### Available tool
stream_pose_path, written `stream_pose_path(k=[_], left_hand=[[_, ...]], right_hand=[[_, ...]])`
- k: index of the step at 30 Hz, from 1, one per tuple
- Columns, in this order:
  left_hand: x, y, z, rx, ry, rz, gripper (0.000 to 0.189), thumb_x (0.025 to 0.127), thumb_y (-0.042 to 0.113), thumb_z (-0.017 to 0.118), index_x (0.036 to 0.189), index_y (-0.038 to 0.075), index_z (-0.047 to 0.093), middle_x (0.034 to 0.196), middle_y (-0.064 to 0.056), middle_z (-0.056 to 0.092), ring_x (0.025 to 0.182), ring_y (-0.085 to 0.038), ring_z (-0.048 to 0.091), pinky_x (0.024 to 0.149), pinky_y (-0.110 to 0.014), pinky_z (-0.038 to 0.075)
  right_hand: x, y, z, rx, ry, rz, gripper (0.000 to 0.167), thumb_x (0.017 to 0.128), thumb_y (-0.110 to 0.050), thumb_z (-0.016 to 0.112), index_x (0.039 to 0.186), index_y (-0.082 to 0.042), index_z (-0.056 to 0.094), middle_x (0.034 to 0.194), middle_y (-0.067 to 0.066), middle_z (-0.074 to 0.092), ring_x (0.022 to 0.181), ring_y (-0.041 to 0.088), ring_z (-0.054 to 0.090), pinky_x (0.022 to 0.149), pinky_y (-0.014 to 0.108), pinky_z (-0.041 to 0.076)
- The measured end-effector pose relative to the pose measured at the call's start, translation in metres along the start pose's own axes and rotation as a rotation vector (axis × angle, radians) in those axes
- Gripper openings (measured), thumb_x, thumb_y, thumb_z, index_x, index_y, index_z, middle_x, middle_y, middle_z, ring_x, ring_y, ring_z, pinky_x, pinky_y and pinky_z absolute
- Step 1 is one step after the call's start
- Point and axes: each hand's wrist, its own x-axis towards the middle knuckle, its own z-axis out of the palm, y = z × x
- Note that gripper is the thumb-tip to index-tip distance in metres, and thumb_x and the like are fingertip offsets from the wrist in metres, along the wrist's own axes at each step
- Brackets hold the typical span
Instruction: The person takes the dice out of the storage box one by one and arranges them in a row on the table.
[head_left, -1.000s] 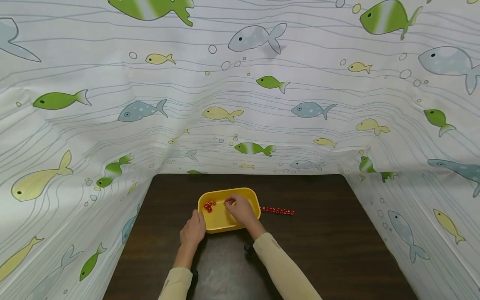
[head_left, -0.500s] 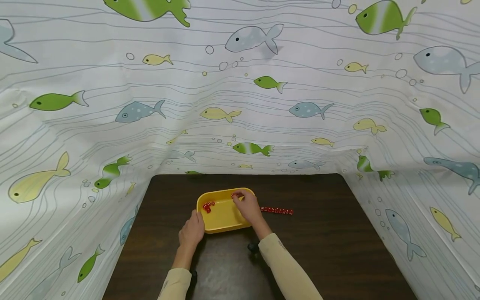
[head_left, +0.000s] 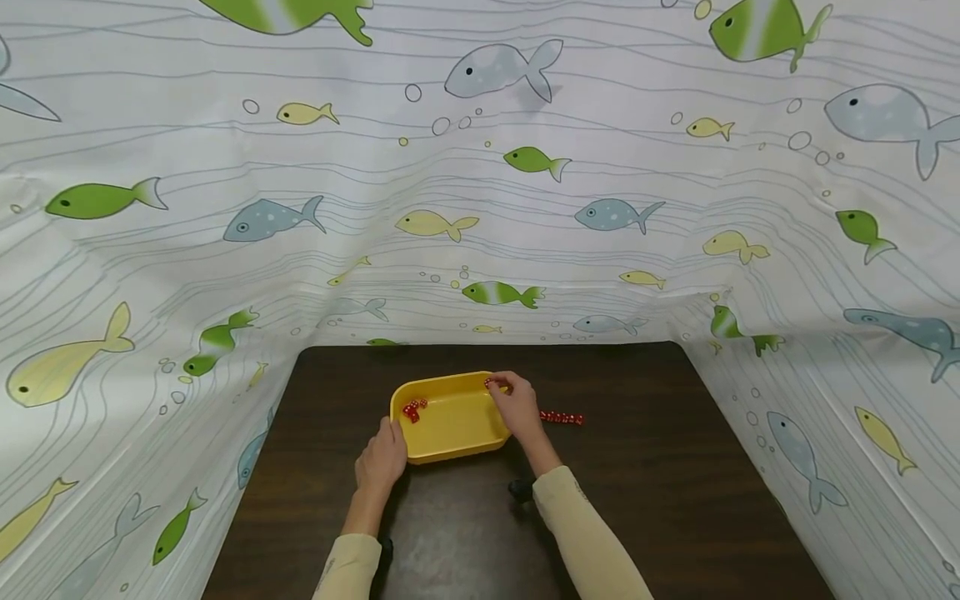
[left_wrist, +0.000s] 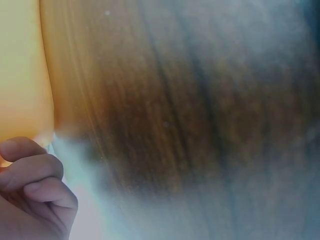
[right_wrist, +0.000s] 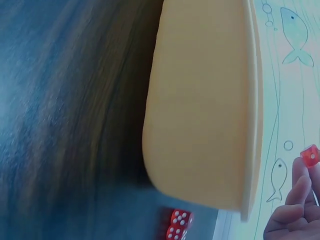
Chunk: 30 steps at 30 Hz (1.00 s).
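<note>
A yellow tray (head_left: pixel 450 421) with raised walls lies on the dark table. My left hand (head_left: pixel 381 456) grips its left end, and the left wrist view shows curled fingers (left_wrist: pixel 37 167) at the tray's wall (left_wrist: pixel 22 75). Several red dice (head_left: pixel 413 409) are gathered in the tray's left part. Over the tray's right end, my right hand (head_left: pixel 517 404) pinches one red die (right_wrist: pixel 310 156) between its fingertips. A row of red dice (head_left: pixel 562 417) lies on the table just right of the tray, its near end partly hidden behind the right hand.
The dark wood-grain table (head_left: pixel 637 492) extends on both sides of the tray. A white sheet with printed fish (head_left: pixel 480 192) surrounds the table at the back and sides. Dark wrist devices (head_left: pixel 521 490) sit under both wrists.
My right hand has moved right with a die, from inside the tray to above its right end. My left hand keeps its hold on the tray.
</note>
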Motion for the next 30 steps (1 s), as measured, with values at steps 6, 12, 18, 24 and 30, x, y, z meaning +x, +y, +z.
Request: stream_pose_path(k=[6, 12, 18, 24, 30], left_hand=[[0.0, 0.0, 0.0, -0.003, -0.005, -0.001, 0.053, 0.116, 0.042, 0.02, 0.134, 0.002, 0.05, 0.096, -0.02, 0.067, 0.08, -0.036, 0.066, 0.074, -0.058, 0.05], [0.0, 0.0, 0.001, -0.006, -0.005, -0.005, 0.052, 0.116, 0.041, 0.021, 0.136, 0.003, 0.05, 0.099, -0.021, 0.068, 0.084, -0.038, 0.068, 0.077, -0.06, 0.051], [0.001, 0.0, 0.0, -0.011, -0.008, -0.003, 0.052, 0.116, 0.041, 0.02, 0.135, 0.003, 0.049, 0.095, -0.02, 0.067, 0.08, -0.036, 0.066, 0.074, -0.059, 0.05], [0.003, 0.0, 0.0, -0.016, -0.014, -0.006, 0.052, 0.116, 0.042, 0.02, 0.134, 0.003, 0.049, 0.093, -0.018, 0.065, 0.079, -0.034, 0.064, 0.074, -0.057, 0.049], [0.003, -0.001, 0.001, -0.019, -0.005, 0.0, 0.052, 0.116, 0.042, 0.021, 0.134, 0.003, 0.05, 0.096, -0.02, 0.067, 0.083, -0.038, 0.067, 0.076, -0.059, 0.05]], right_hand=[[0.0, 0.008, -0.008, 0.029, 0.036, 0.041, 0.02, 0.106, -0.022, 0.07, 0.121, -0.011, 0.077, 0.12, 0.011, 0.075, 0.101, 0.023, 0.065, 0.092, 0.039, 0.06], [-0.001, 0.017, -0.023, 0.063, 0.077, 0.074, 0.021, 0.107, -0.02, 0.068, 0.123, -0.01, 0.077, 0.121, 0.013, 0.075, 0.102, 0.025, 0.07, 0.088, 0.038, 0.062], [-0.001, 0.031, -0.04, 0.056, 0.136, 0.074, 0.02, 0.106, -0.022, 0.069, 0.12, -0.01, 0.077, 0.119, 0.011, 0.077, 0.105, 0.025, 0.07, 0.087, 0.032, 0.059], [-0.002, 0.042, -0.059, 0.088, 0.183, 0.076, 0.02, 0.106, -0.019, 0.07, 0.119, -0.008, 0.077, 0.115, 0.014, 0.076, 0.098, 0.023, 0.066, 0.077, 0.024, 0.052], [-0.004, 0.054, -0.077, 0.114, 0.196, 0.102, 0.023, 0.106, -0.023, 0.069, 0.122, -0.007, 0.076, 0.117, 0.015, 0.074, 0.095, 0.018, 0.061, 0.075, 0.024, 0.048]])
